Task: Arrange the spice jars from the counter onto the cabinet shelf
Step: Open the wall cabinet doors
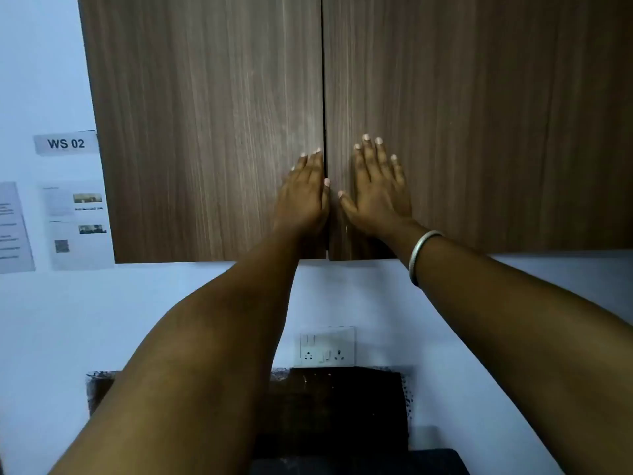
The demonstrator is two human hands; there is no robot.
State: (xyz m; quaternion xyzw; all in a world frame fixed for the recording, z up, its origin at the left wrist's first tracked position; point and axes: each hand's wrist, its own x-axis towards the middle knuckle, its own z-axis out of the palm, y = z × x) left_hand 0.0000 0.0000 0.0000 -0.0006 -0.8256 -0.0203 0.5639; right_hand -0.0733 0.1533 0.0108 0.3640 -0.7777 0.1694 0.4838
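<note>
Wall label (65, 144): is showing "WS 02" in dark letters on a grey strip, sitting just beside the cabinet (205, 114).
Printed sheets (80, 224): are carrying text too blurred to read.

Left hand (303, 197) and right hand (376, 190) raised, fingers flat.

Closed cabinet doors (205, 132) hide the shelf. Print on the wall notices (78, 224) is too blurred to read.
</note>
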